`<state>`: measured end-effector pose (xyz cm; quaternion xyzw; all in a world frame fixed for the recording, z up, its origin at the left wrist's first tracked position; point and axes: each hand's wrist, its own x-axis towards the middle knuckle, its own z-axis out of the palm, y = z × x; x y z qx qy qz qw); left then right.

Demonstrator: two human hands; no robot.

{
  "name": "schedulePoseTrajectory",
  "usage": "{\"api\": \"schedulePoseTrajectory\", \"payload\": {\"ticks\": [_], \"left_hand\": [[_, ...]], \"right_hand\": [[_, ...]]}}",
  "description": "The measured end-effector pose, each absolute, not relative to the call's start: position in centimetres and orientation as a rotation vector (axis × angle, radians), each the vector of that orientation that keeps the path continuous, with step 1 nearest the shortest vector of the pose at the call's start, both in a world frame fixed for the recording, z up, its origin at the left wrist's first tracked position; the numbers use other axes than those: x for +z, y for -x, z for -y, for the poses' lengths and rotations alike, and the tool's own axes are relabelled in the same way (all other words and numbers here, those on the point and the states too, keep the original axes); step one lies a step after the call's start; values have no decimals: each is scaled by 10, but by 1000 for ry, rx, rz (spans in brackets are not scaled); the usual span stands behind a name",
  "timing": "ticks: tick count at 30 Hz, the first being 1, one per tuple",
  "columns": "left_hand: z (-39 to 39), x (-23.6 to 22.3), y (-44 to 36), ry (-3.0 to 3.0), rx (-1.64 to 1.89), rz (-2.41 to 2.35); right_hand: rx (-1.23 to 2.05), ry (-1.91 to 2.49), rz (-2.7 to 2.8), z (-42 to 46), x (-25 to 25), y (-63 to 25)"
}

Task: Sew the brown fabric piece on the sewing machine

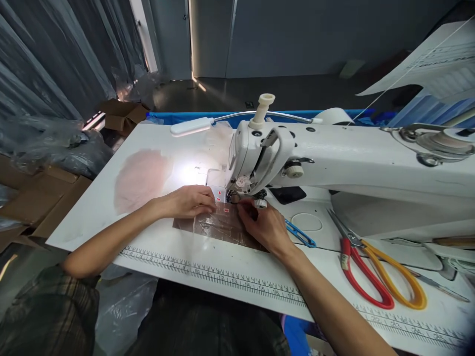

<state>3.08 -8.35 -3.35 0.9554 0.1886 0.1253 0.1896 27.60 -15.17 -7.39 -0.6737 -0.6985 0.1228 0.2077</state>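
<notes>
A white sewing machine (334, 153) stands on a white table (156, 148). A brown piece with a shiny clear film (218, 225) lies under its needle. My left hand (191, 200) lies flat on the piece's left side, fingers stretched toward the needle. My right hand (261, 225) rests on the piece's right side, its fingers pinched together at the presser foot (234, 198); what they hold is hidden.
Red and yellow-handled scissors (374, 272) lie on the table at the right, blue thread snips (300, 235) beside my right wrist. A lamp (191, 127) lights the needle area. A printed ruler (222, 277) runs along the front edge. Cardboard boxes (44, 198) and plastic bags stand left.
</notes>
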Motion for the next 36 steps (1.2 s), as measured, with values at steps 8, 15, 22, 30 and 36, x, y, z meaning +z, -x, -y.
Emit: {"api": "schedulePoseTrajectory", "payload": {"ticks": [8,15,22,30,36], "left_hand": [[63,-49,-29,-2604,347,-515],[70,-35,-32,-2586,349,-606],[83,-18,-37,-2575,315,-586],[97,0,-19,-2240,310,-659],[78,-4,-33,-2276,184,-724]], "right_hand": [[295,1769,2016,155,-74,-276],[448,1515,1974,160,-66,-273],[747,1280,2082,163,-44,-249],[1493,1185,1671,188,-42,-237],[1589,1367,1675,190,-42,-241]]}}
